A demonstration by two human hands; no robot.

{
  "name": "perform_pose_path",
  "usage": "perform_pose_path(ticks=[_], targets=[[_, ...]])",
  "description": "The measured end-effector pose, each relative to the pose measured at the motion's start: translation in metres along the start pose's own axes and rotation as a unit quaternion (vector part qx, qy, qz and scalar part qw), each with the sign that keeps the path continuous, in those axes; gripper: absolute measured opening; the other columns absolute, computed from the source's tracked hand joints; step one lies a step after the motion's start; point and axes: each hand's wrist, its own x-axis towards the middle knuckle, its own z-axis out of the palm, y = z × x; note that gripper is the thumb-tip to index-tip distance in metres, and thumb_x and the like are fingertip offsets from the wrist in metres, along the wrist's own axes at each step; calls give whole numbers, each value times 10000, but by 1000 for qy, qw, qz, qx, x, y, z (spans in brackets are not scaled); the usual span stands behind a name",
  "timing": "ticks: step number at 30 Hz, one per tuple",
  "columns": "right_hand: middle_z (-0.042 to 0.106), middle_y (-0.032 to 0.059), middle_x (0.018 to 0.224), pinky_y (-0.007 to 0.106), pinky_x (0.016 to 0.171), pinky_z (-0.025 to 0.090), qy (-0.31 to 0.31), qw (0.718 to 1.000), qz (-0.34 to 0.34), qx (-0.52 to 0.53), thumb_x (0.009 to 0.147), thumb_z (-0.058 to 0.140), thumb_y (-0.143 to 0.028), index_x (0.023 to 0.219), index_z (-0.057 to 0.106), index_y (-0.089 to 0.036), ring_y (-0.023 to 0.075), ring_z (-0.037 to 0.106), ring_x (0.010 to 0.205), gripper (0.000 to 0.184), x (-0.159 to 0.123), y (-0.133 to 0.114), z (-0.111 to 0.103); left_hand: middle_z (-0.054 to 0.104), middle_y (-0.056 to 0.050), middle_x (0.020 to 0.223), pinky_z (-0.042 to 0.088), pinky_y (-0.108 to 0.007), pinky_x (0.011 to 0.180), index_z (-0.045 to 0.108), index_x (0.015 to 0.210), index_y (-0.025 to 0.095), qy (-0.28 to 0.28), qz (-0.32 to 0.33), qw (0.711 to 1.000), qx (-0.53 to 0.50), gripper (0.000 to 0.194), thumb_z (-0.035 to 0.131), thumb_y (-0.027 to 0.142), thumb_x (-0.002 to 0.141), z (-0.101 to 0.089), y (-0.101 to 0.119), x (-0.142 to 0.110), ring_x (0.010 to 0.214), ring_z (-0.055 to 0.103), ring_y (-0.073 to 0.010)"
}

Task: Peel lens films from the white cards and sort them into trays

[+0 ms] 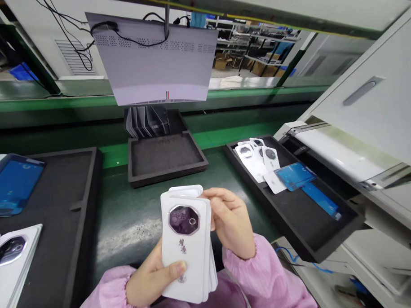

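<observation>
A stack of white phone back covers [187,258] is held up in front of me, its pieces slightly fanned. The front cover has a dark octagonal camera window and small dark characters below it. My left hand [152,277] grips the lower left of the stack, thumb lying across the front cover. At the upper right edge my right hand [230,220] is closed in a pinch, its fingertips partly hidden behind the covers. Pink elasticated sleeves end at both wrists.
Left, a dark foam tray [65,195] carries more white covers [17,264] and blue-filmed panels [16,183]. Ahead stand a smaller tray [165,171], a row of dark panels [147,121] and a monitor back [158,70]. A right tray [305,231] holds covers and blue-filmed pieces beside a white machine [368,103].
</observation>
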Motion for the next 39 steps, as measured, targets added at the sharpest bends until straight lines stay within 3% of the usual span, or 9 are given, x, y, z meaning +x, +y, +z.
perform_pose_path(ticks=[3,6,14,19,27,39], targets=[[646,14,614,178,362,448,-70,996,61,7,740,669,-385,765,713,-156,72,528,432,235,6,-13,-7,666,-34,747,463,-212,514,531,1063,154,-12,-3,1000,2,471,746,312,674,0,1,0,607,602,-137],[659,15,627,179,426,505,-129,983,132,7,711,707,-326,750,723,-144,81,575,496,187,13,-27,-12,672,-48,805,486,-240,557,545,1030,162,-12,2,1000,16,415,732,303,688,-2,1,1,666,614,-161],[696,16,700,167,473,543,-173,961,214,16,681,732,-243,703,718,-148,87,626,560,99,20,-42,-18,675,-65,870,501,-284,611,544,1031,168,-5,-8,1000,28,399,724,281,693,-4,0,0,702,624,-187],[687,20,679,161,468,538,-179,959,220,18,694,725,-264,710,717,-130,83,624,540,135,20,-40,-19,672,-64,864,507,-291,620,535,1112,167,8,-7,1000,20,491,737,269,676,-2,1,0,732,622,-199],[696,17,705,156,456,537,-183,958,222,18,660,750,-269,692,715,-143,86,631,547,134,21,-40,-20,680,-55,843,496,-272,584,555,1081,172,10,-3,1000,19,456,740,264,675,-1,2,-1,699,615,-186],[698,28,737,143,504,543,-241,941,238,22,716,710,-262,724,722,-140,83,648,599,123,21,-45,-24,688,-48,858,513,-256,615,534,1069,168,21,-19,1000,11,491,765,280,651,2,3,-3,741,642,-184]])
